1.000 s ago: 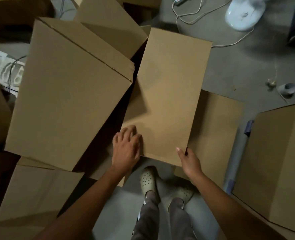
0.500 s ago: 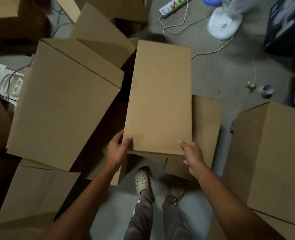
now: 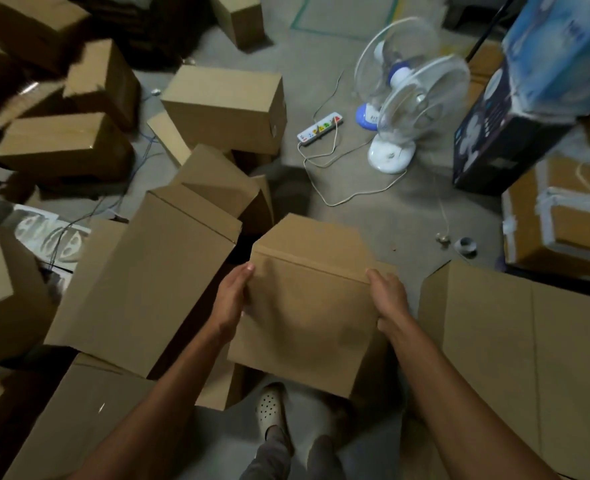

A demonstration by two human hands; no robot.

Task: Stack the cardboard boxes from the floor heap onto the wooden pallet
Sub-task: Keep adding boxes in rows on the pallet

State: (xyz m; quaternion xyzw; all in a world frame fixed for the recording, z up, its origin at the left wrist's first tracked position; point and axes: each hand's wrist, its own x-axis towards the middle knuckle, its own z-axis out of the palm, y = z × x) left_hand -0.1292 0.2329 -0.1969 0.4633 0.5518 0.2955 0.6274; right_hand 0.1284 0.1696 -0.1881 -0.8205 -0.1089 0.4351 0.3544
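cardboard box (image 3: 307,317) held between both hands, left hand (image 3: 233,301) gripping its left side, right hand (image 3: 390,299) its right; floor heap (image 3: 141,282) just left of the grip, fan (image 3: 390,155) beyond it

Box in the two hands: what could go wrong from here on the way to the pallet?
1. The left hand and right hand grip the box at its side edges, with no hand seen beneath it, so it may slip or tilt.
2. A large heap box sits close to the shoe, and a white cord trails from the power strip, so turning could cause a trip.
3. The pallet is out of view, so the path cannot be judged.
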